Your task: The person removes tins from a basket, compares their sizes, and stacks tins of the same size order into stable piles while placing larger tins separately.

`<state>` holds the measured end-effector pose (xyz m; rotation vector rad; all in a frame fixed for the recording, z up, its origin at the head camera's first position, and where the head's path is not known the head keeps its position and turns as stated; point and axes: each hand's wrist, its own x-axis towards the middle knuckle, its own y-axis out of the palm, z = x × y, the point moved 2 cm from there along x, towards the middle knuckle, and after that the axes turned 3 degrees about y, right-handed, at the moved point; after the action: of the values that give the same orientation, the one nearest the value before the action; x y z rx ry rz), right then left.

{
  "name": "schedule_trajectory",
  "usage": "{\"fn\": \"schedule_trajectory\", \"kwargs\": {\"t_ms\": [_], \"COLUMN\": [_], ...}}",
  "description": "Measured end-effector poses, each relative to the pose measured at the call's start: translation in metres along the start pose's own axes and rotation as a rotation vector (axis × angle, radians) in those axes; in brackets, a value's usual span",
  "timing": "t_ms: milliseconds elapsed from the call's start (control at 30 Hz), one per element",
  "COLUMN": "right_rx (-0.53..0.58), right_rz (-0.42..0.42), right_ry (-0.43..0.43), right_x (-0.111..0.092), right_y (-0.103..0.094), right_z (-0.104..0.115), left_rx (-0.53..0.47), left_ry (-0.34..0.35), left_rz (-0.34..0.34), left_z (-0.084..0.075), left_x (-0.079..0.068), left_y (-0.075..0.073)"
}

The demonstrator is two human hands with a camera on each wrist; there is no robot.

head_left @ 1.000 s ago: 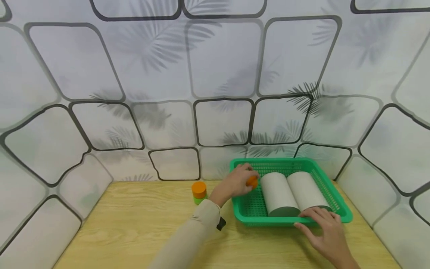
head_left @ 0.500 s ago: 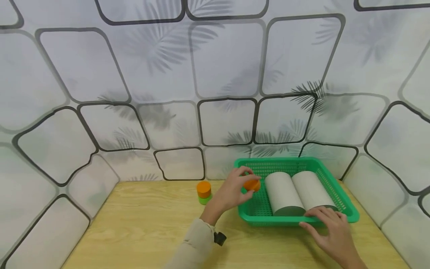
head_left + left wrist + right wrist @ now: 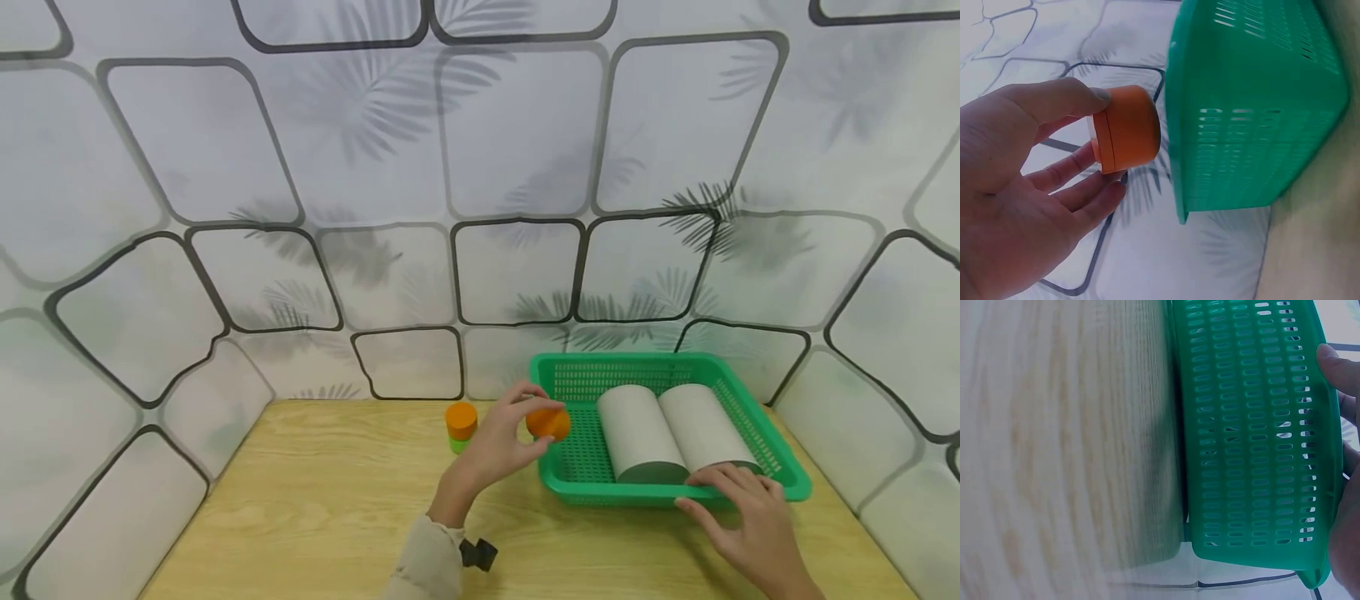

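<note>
My left hand pinches a small round orange jar between thumb and fingers, at the left rim of a green plastic basket. The left wrist view shows a seam round the jar, which is apart from the basket wall. My right hand holds the basket's front rim near its right end, thumb outside and fingers over the rim. Inside the basket lie two white cylinders, a left one and a right one, side by side. Their near ends look grey-green.
Left of the basket, an orange jar sits on top of a green one on the wooden table. A patterned wall covering rises behind the table and at both sides. A black wrist device shows by my left sleeve.
My left hand has drawn the orange jar leftward, from inside the basket to its left rim. The right hand keeps its hold on the front rim. The head view has shifted slightly.
</note>
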<state>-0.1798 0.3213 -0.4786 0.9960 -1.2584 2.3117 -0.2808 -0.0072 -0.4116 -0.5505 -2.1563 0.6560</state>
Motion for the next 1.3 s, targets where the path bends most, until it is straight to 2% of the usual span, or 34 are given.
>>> {"fn": "schedule_trajectory", "kwargs": {"t_ms": [333, 667, 867, 1167, 1300], "right_rx": [0.002, 0.002, 0.011, -0.003, -0.007], "right_rz": [-0.006, 0.001, -0.001, -0.006, -0.007], "right_ry": [0.0, -0.005, -0.001, -0.002, -0.007], "right_x": [0.001, 0.001, 0.002, 0.0, 0.001], "right_y": [0.001, -0.001, 0.001, 0.003, 0.001], "right_z": [0.001, 0.0, 0.001, 0.0, 0.0], "left_rx": [-0.001, -0.088, -0.075, -0.195, -0.224], "left_ry": [-0.009, -0.006, -0.058, -0.162, -0.173], "left_rz": [-0.013, -0.124, -0.181, -0.265, -0.308], "left_z": [0.006, 0.015, 0.026, 0.037, 0.042], "left_x": [-0.009, -0.017, -0.027, -0.038, -0.04], "left_y": [-0.003, -0.024, -0.033, -0.05, -0.058]}}
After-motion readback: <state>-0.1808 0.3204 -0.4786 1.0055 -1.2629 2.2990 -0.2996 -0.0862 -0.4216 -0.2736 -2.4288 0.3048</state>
